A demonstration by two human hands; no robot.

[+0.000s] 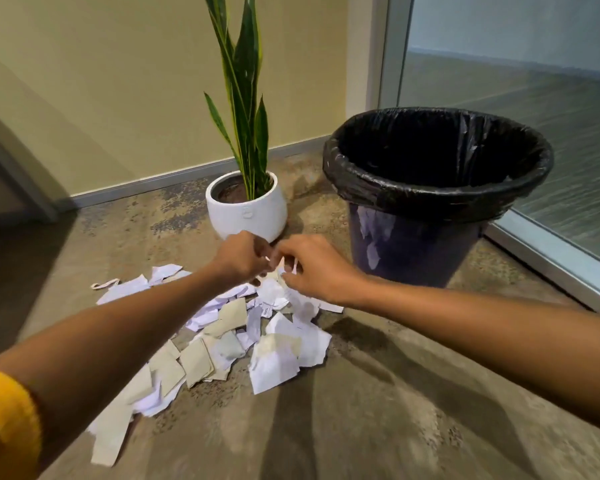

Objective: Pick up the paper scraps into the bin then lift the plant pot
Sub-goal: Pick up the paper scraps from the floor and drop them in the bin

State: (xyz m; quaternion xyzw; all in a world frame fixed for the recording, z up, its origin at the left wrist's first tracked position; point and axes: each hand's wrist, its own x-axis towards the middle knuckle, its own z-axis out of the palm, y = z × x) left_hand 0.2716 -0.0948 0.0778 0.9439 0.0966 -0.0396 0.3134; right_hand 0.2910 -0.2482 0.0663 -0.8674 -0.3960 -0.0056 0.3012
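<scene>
Nearest, at the lower left edge, is a yellow sleeve (4, 424) pushed up the left arm. Beyond it the scraps (222, 344) lie in a loose heap on the floor (413, 410), a band running from near left to far right; they are too many and too overlapped to count, a few dozen white and beige pieces at a guess.

At the far end of that heap the two hands meet, almost touching. The left hand (239, 259) has its fingers curled narrow, and the right hand (312, 268) is pinched on a small white scrap; whether the left also grips paper cannot be told, as the fingers hide it.

One bin (430, 216), lined with a black bag, stands far right of the hands, with its open mouth above hand level. The right hand is the nearer one to it, so the carry, as I judge it, goes up and to the right. No paper can be made out inside the bin's dark mouth.

One white pot (246, 207) with a tall striped plant stands just beyond the hands, left of the bin and apart from it, upright on the floor, not yet lifted.
</scene>
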